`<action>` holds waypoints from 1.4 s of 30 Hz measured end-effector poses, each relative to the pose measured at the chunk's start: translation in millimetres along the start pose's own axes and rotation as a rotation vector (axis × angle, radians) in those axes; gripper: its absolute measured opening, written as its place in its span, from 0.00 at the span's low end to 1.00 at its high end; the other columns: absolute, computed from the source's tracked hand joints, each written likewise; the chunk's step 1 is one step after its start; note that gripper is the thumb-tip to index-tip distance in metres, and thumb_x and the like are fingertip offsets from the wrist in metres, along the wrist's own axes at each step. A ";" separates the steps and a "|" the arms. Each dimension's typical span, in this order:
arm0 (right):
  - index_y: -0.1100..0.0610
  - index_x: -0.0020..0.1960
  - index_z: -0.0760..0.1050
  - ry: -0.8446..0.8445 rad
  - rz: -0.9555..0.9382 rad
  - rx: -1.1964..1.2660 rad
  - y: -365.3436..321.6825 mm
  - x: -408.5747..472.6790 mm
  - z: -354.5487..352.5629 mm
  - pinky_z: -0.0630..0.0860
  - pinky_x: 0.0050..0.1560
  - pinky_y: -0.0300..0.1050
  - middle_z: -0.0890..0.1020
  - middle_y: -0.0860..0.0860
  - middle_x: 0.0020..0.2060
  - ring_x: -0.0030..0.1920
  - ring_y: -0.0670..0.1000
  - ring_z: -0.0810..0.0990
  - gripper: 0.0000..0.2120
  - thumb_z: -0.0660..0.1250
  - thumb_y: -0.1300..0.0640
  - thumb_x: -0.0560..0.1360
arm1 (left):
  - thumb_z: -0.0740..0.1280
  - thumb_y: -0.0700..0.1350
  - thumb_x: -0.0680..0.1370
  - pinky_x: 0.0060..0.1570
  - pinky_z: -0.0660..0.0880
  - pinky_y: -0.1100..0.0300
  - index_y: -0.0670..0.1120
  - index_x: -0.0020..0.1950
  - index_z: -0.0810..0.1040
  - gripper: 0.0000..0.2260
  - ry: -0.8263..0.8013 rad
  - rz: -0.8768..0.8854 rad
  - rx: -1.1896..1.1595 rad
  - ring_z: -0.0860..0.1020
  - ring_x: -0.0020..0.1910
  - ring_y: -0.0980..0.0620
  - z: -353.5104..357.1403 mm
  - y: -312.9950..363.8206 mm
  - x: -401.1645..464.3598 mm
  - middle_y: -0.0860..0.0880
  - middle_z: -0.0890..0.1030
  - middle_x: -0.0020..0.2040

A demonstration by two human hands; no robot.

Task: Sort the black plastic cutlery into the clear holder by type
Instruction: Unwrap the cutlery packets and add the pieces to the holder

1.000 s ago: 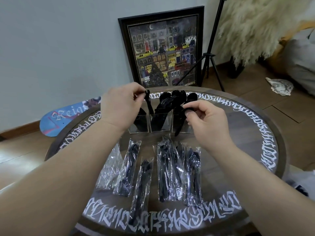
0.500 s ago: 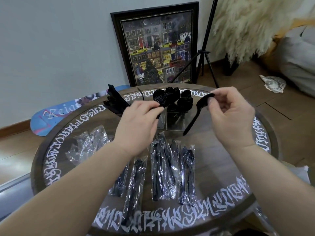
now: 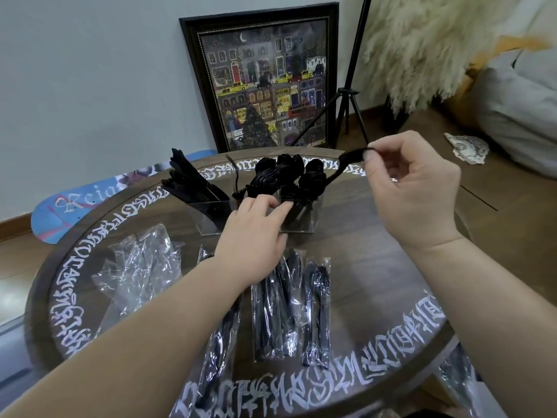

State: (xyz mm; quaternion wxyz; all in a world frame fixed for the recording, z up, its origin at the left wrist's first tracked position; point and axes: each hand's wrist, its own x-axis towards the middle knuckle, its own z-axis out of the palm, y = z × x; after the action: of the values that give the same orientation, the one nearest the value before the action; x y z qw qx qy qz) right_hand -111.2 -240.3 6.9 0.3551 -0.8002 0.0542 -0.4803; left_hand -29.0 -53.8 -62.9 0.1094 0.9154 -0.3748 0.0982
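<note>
On the table's clear holder [image 3: 298, 218], cutlery-filled, left hand [image 3: 256, 233] rests loose-fingered; right hand [image 3: 413, 188] pinches a spoon [image 3: 349, 159].

black cutlery [image 3: 281, 179], clear holder [image 3: 211, 217], brown white-lettered table [image 3: 376, 267]

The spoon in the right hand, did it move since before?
Yes. The right hand has lifted the spoon up and rightward, out of the clear holder whose right compartment it was dipping into earlier.
</note>
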 end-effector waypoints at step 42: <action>0.50 0.72 0.66 -0.667 0.364 -0.138 50.2 4.6 50.3 0.69 0.47 0.38 0.76 0.45 0.63 0.41 0.43 0.77 0.28 0.69 0.59 0.74 | 0.76 0.51 0.68 0.45 0.73 0.48 0.48 0.51 0.84 0.14 0.383 0.083 0.070 0.74 0.48 0.41 -9.1 2.5 54.3 0.49 0.80 0.45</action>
State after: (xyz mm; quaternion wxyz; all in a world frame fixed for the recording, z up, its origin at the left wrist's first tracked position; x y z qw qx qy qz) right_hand -55.4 -253.5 -35.2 0.3780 -0.9117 0.1089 -0.1181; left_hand 6.3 -89.1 -39.6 0.1427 0.8669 -0.3810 0.2881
